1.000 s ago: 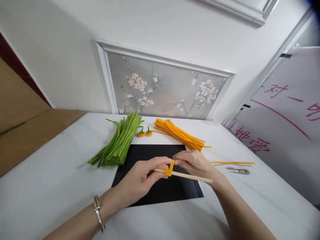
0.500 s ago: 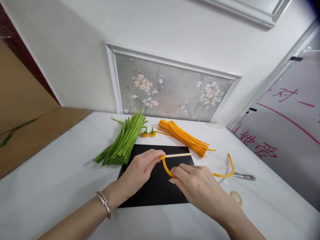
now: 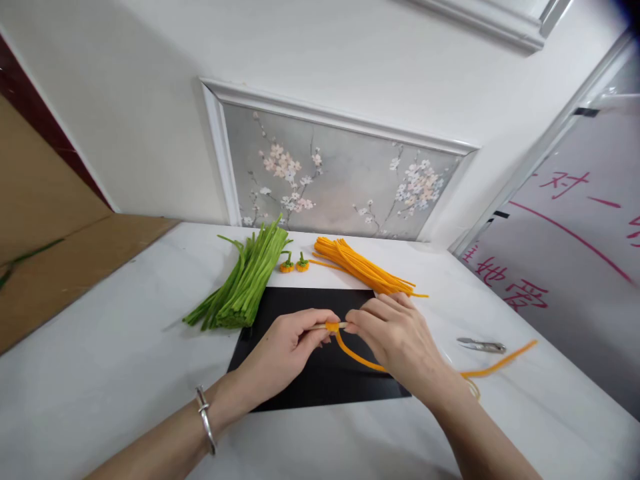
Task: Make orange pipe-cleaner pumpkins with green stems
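Observation:
Over the black mat (image 3: pixel 310 393), my left hand (image 3: pixel 287 347) pinches a thin wooden stick (image 3: pixel 315 327) beside a short orange coil (image 3: pixel 333 327) wound round it. The stick's other side is pinched by the fingertips of my right hand (image 3: pixel 400 333), just right of the coil. From the coil an orange fuzzy stem (image 3: pixel 357 358) curves down, passes behind my right hand and wrist, and sticks out to the right above the table.
Behind the mat lie a green stem bundle (image 3: pixel 250 277), two small orange-and-green pieces (image 3: pixel 302 263) and an orange stem bundle (image 3: pixel 363 267). A metal tool (image 3: pixel 483 345) and a pale ring (image 3: pixel 473 389) are at the right. A wall (image 3: pixel 150 133) rises behind the table.
My right hand has let go of the orange stem's curve and moved up to grip the stick by the coil. The stem's free end now points further right.

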`<state>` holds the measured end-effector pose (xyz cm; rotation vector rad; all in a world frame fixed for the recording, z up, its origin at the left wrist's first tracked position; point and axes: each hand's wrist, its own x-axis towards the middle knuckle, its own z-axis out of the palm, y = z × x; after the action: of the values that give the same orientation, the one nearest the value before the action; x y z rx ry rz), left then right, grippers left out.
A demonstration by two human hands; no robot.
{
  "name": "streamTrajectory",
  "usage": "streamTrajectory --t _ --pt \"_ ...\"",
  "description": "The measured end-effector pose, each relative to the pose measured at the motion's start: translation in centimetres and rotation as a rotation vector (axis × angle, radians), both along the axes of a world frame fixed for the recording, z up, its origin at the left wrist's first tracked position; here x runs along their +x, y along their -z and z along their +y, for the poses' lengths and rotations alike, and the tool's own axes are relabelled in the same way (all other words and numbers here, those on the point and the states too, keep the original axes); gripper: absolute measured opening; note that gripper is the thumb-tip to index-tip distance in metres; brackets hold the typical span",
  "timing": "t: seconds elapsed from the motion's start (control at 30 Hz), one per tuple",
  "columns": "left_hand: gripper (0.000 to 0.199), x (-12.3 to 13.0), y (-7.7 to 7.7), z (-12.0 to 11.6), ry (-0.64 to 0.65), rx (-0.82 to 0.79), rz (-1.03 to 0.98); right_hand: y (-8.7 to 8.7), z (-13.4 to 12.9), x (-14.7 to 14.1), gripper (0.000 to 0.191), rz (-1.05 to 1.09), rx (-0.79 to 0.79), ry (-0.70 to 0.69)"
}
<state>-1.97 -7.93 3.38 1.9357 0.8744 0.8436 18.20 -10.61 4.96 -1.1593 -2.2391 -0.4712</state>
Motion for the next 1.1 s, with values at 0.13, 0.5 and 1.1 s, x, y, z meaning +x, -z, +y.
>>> streamTrajectory --t 0.13,0.5,1.1 --pt "0.027 -0.2 -0.3 0.2 0.037 -0.028 0.032 0.7 0.3 0.0 0.025 0.003 0.023 -0.009" --pt "0.017 -0.2 -1.3 0.3 -0.077 0.054 0.059 1.7 0.4 0.0 0.054 0.485 0.017 -0.036" --pt "0.016 -1.3 -0.4 1.8 -0.403 0.322 0.086 2.6 -1.6 -2.6 0.022 0.153 -0.379 0.137"
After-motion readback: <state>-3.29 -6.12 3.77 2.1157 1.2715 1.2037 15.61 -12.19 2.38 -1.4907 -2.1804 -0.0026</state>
